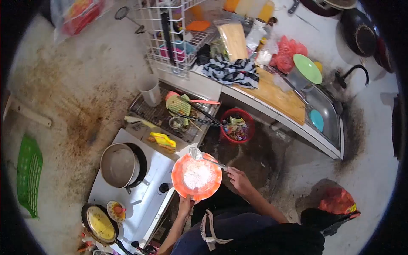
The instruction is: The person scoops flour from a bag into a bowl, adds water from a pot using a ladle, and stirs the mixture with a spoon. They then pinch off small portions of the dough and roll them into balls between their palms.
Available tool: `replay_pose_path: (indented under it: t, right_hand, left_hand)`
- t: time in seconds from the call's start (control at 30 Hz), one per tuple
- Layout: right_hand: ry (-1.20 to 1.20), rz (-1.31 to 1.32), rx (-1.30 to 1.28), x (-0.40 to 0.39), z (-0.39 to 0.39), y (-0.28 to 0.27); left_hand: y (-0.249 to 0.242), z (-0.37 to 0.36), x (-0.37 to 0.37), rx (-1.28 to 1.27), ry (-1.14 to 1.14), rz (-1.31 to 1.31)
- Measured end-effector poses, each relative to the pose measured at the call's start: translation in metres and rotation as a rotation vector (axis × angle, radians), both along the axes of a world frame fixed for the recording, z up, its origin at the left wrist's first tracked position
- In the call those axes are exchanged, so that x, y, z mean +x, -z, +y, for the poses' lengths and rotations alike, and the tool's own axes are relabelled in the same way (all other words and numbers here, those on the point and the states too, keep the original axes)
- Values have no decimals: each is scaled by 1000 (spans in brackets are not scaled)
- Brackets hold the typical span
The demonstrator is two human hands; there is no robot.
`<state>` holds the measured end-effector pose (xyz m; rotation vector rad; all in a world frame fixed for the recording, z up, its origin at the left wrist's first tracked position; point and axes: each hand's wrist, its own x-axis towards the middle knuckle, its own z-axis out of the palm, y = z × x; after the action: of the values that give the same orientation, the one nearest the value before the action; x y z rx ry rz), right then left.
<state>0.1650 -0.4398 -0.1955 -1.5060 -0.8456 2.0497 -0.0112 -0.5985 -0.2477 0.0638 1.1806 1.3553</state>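
Observation:
My left hand (185,205) grips the near rim of an orange bowl (175,174), which holds white powder (196,175). Closed round the handle of a metal spoon (216,162) is my right hand (239,180), just right of the bowl. The spoon's head lies over the far rim with some white stuff in it. To the left is a white stove (144,208). On it are a large pot (120,165), a frying pan (101,224) with a flat yellow food in it, and a small patterned bowl (116,211).
A red bin (250,127) full of waste stands on the floor ahead. Beyond the stove, a grimy tray (146,111) carries tongs and a plastic cup (149,91). The counter at right has a wooden board (284,97) and a sink (331,121). A dark bag (327,212) lies at right.

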Motion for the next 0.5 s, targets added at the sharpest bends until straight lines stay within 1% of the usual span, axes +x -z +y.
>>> replay_pose_path:
  t: [0.03,0.07,0.1,0.13,0.2,0.23,0.27,0.33,0.43,0.47,0.5]
  right_hand:
    - [24,-35,7,5,4,-14]
    - [44,-32,7,13,5,-15]
    - [23,-6,50,23,9,-19]
    - [-2,19,96,29,15,-23]
    - [48,18,132,41,24,-31]
    - [46,17,204,50,29,-32]
    - [42,17,264,58,37,-35]
    - [80,-20,311,69,47,-40]
    - [136,-70,400,86,69,-67]
    - [166,-83,442,92,78,-74]
    - [170,-79,426,103,92,-77]
  left_hand:
    - [-1,8,5,31,4,1]
    - [2,13,9,74,9,0]
    - [-1,21,10,64,50,-13]
    - [-5,29,13,68,64,-5]
    - [-18,48,24,110,95,-21]
    - [-26,59,31,122,69,-36]
    - [-35,71,36,114,72,-30]
    - [-42,91,47,33,157,-9]
    - [-47,123,67,85,161,-30]
    - [-54,134,76,84,163,-25]
    - [-72,149,85,64,153,-14]
